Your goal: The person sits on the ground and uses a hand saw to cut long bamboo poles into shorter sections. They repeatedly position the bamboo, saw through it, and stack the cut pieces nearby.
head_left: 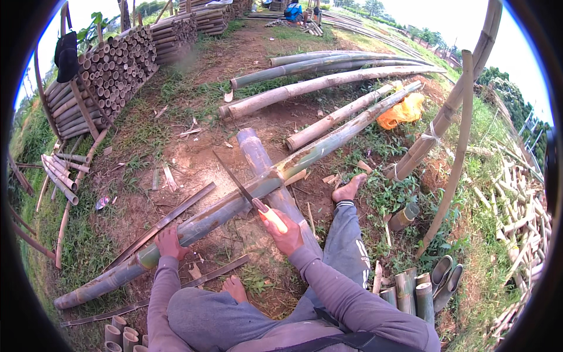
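Observation:
A long green-grey bamboo pole point(214, 215) runs from the lower left to the upper right, lying across a thicker bamboo log point(254, 151). My right hand point(286, 233) is closed round the light handle of a hand saw point(232, 175). The saw's dark blade slants up and to the left, over the pole just left of the crossing. Whether its teeth touch the bamboo, I cannot tell. Farther left, my left hand point(170, 244) grips the same pole from above, near a greenish joint. Pale sawdust covers the ground around the log.
Split bamboo strips point(170, 222) lie beside the pole. Several long poles point(328, 81) rest beyond it, near an orange bag point(402, 111). Short cut tubes point(406, 293) stand at my right. A leaning bamboo post point(437, 126) rises on that side. Stacked bamboo point(120, 73) fills the far left.

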The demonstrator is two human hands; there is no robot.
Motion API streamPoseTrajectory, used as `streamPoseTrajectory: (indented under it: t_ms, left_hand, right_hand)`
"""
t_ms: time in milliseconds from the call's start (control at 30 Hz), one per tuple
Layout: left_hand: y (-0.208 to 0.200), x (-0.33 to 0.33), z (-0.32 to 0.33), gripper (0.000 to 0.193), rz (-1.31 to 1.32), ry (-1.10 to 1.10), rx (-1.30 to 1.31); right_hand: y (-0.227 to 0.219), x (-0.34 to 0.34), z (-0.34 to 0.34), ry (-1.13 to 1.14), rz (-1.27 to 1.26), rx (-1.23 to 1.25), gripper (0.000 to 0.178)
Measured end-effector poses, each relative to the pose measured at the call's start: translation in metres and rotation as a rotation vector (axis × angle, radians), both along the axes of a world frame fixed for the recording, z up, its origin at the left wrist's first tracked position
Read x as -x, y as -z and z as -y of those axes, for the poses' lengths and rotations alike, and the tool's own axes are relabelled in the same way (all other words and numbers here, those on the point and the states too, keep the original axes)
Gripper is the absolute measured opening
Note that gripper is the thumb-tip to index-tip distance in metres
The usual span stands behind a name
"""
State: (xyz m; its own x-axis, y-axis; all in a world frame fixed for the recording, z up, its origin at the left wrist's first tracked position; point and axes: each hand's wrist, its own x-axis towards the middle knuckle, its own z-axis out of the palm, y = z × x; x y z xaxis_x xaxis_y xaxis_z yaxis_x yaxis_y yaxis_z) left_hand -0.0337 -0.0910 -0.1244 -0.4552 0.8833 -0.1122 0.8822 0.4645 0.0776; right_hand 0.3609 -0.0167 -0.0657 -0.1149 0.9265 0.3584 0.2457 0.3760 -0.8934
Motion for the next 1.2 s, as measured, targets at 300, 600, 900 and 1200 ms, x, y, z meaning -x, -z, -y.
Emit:
streamPoseTrajectory:
  t_ms: [300, 600, 900, 1200]
  left_hand:
    - [-0.007, -0.006, -0.001, 0.113, 0.031, -0.021, 0.002]
    - [0.002, 0.000, -0.002, 0.113, 0.018, -0.025, 0.016]
    - [0.010, 0.003, -0.004, 0.115, 0.006, -0.025, 0.018]
    - [0.020, 0.010, -0.003, 0.114, -0.001, -0.001, -0.022]
  right_hand:
    - [0.001, -0.002, -0.001, -0.004, -0.006, -0.005, 0.044]
    - [-0.004, -0.003, 0.001, -0.021, -0.008, 0.059, 0.045]
    - [-0.001, -0.003, 0.000, -0.026, -0.016, 0.012, 0.045]
    - [0.005, -0.003, 0.000, -0.016, -0.036, 0.051, 0.047]
